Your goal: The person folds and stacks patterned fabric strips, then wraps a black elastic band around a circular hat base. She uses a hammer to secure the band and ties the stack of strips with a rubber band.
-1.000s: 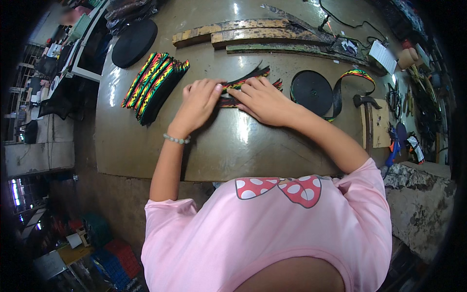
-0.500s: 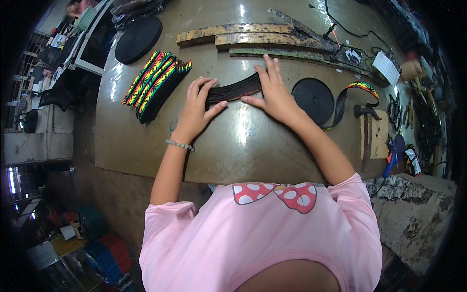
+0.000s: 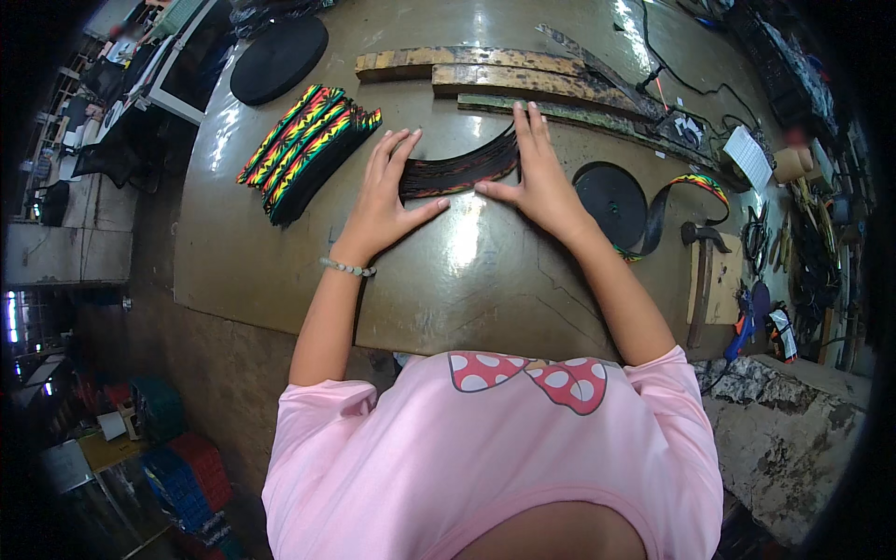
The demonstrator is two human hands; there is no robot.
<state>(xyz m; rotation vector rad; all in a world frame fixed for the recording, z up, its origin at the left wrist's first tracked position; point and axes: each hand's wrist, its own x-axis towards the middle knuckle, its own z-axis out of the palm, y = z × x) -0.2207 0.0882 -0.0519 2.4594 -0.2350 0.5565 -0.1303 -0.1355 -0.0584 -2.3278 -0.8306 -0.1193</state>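
On a glossy brown table (image 3: 271,261), strips (image 3: 457,175) in a curved black stack near the middle, between left hand (image 3: 383,196) and right hand (image 3: 544,187) — both open and splayed, 1 at each end. Beyond, wooden bars (image 3: 509,82); to the left, patterned bundle (image 3: 303,149) and black disc (image 3: 280,61); at lower left, shadowed floor (image 3: 215,350) and dim crates (image 3: 191,476). Not discernible: strip ends behind the hands, firmness of contact, clutter (image 3: 821,224) at the right rim. Cut off at top — dark plastic (image 3: 266,13).
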